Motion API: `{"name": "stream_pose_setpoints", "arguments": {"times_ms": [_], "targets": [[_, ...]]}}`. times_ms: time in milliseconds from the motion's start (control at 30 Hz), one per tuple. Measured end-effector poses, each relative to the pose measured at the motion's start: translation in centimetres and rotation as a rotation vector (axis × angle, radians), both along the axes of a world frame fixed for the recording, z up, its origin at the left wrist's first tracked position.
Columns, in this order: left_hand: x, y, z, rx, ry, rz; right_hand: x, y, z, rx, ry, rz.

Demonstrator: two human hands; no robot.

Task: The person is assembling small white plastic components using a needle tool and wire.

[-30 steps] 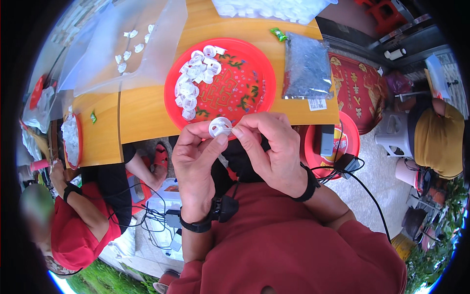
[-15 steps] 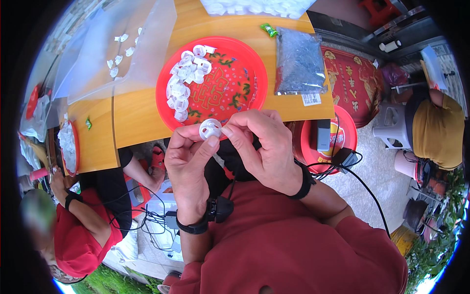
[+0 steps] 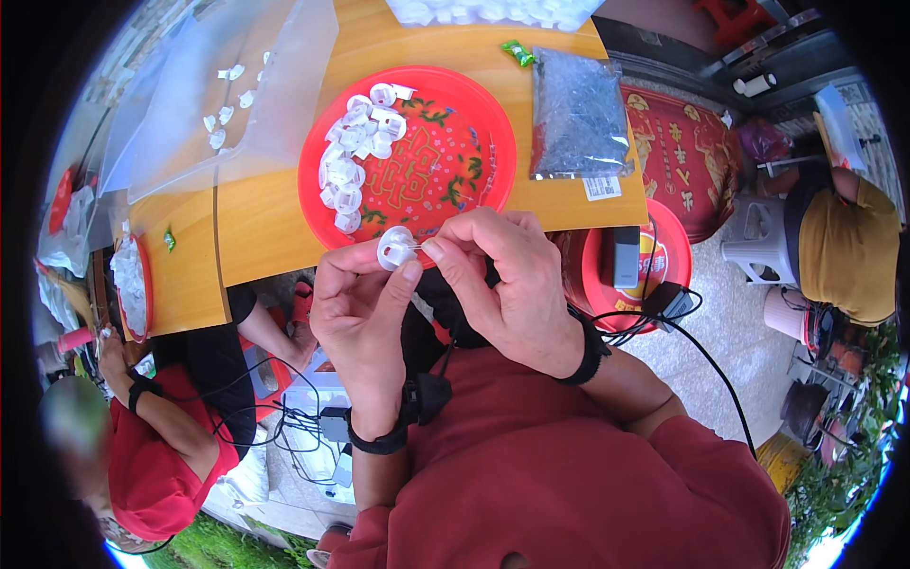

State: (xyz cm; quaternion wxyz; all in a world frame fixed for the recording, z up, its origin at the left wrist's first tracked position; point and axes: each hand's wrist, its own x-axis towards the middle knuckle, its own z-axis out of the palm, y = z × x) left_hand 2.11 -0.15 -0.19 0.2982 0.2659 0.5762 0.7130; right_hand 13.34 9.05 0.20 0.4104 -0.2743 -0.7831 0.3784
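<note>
Between the thumb and fingers of my left hand (image 3: 360,303) is a round white plastic part (image 3: 396,247) with cut-out openings. My right hand (image 3: 507,284) pinches a thin, clear pin-like piece (image 3: 417,247) whose tip points at the side of the white part. Both hands are held over the near rim of a red round tray (image 3: 445,190) with a printed pattern. Along the tray's left side lie several similar white parts (image 3: 346,152), heaped together.
On the wooden table (image 3: 265,228), a clear bag of small transparent pieces (image 3: 580,119) lies right of the tray, beside a green wrapped sweet (image 3: 518,53). A plastic sheet (image 3: 275,104) with several white parts lies left. A co-worker in red (image 3: 171,446) sits at left. Black cables (image 3: 720,379) hang at right.
My left hand and the white part have shifted slightly left, widening the distance from my right fingertips. The thin clear piece now shows between them.
</note>
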Motion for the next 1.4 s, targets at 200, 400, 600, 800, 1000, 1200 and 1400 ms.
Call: {"name": "stream_pose_setpoints", "arguments": {"times_ms": [200,400,600,800,1000,1200,1400], "targets": [[0.7,0.2,0.4,-0.026,0.130,0.055,-0.1,0.0,-0.3,0.007,0.003,-0.012],[1.0,0.3,0.4,-0.055,0.186,0.100,-0.1,-0.1,-0.4,0.085,0.005,-0.032],[1.2,0.4,0.0,-0.067,0.337,0.139,-0.2,0.0,-0.4,0.120,0.002,-0.043],[0.6,0.2,0.3,-0.067,0.182,0.070,-0.1,0.1,-0.3,0.128,-0.006,-0.046],[1.4,0.5,0.4,-0.078,0.239,0.081,-0.4,0.4,-0.7,0.112,0.016,-0.014],[0.6,-0.1,0.4,0.002,0.109,0.009,0.7,1.7,-0.1,-0.338,0.085,0.243],[1.2,-0.1,1.0,0.037,0.121,-0.004,1.0,2.7,0.0,-0.242,0.173,0.400]]}}
